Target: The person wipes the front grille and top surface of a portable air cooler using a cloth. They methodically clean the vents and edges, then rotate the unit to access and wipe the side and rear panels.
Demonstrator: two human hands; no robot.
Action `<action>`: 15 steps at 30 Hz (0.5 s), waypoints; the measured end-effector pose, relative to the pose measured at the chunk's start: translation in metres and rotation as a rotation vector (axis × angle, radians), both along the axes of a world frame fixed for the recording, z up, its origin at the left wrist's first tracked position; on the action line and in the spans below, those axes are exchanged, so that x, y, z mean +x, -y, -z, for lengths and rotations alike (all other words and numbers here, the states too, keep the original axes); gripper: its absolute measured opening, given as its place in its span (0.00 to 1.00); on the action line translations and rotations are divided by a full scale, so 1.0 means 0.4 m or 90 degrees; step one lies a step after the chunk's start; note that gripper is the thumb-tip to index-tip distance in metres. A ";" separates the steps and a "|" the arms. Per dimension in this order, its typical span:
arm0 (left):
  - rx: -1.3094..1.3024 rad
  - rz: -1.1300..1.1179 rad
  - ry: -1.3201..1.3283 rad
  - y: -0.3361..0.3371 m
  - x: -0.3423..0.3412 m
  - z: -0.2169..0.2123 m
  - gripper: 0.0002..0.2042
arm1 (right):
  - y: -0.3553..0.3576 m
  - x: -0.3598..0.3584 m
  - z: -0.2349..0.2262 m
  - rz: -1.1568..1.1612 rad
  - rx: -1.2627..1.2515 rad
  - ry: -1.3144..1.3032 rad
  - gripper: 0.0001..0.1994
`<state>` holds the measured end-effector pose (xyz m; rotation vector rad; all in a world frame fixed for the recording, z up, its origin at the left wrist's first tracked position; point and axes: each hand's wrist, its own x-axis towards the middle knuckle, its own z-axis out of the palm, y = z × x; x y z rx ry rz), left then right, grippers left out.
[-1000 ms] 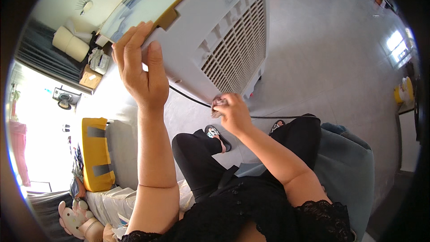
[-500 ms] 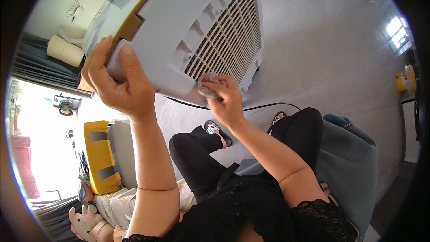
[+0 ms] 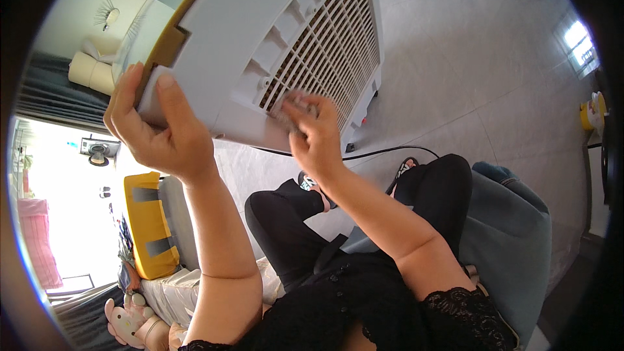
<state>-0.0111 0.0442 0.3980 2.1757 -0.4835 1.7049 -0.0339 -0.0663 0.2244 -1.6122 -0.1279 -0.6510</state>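
A white air cooler (image 3: 221, 58) with a slatted vent grille (image 3: 331, 39) leans in front of me, tilted in the view. My left hand (image 3: 159, 117) is closed round its near left corner, thumb on the white face and fingers along the brownish edge. In my right hand (image 3: 315, 130) is a bunched greyish-pink cloth (image 3: 289, 107), pressed against the housing at the grille's lower corner. The hand and cloth are slightly blurred, and the fingers partly cover the cloth.
A black cord (image 3: 390, 150) runs over the grey tiled floor (image 3: 442, 91) below the cooler. A blue-grey seat (image 3: 507, 227) is at my right. On the left are a yellow-and-grey piece (image 3: 143, 224) and a plush toy (image 3: 127, 322); a yellow tub (image 3: 591, 114) stands far right.
The cooler and my left hand on it have shifted slightly left and down. My right hand has moved the cloth a little left and up, onto the grille's lower corner.
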 end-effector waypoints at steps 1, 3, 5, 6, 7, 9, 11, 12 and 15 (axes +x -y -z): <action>0.013 -0.019 0.003 -0.003 -0.001 -0.001 0.12 | -0.001 -0.015 0.005 -0.038 -0.019 0.018 0.22; 0.005 -0.007 0.003 -0.010 -0.003 -0.003 0.12 | 0.027 -0.013 0.007 -0.153 -0.020 -0.022 0.24; 0.003 0.001 0.003 -0.012 -0.003 0.001 0.12 | 0.064 0.023 -0.013 -0.084 0.060 -0.076 0.24; 0.005 0.002 0.006 -0.008 -0.001 -0.002 0.12 | 0.078 0.048 -0.021 -0.048 0.100 -0.103 0.24; 0.007 0.003 0.009 -0.005 0.001 -0.003 0.12 | 0.076 0.078 -0.008 0.048 0.035 -0.027 0.24; 0.001 -0.013 0.002 -0.004 -0.002 0.002 0.12 | 0.046 0.071 0.002 0.043 -0.017 -0.014 0.24; 0.003 -0.013 0.005 -0.003 0.001 -0.001 0.12 | 0.035 0.048 0.009 0.012 -0.038 0.034 0.23; 0.006 -0.009 0.006 -0.007 -0.003 -0.001 0.12 | 0.042 0.048 0.009 -0.002 -0.044 0.015 0.24; 0.004 -0.004 -0.001 -0.011 -0.006 -0.003 0.12 | 0.066 0.078 -0.012 -0.009 -0.025 -0.054 0.24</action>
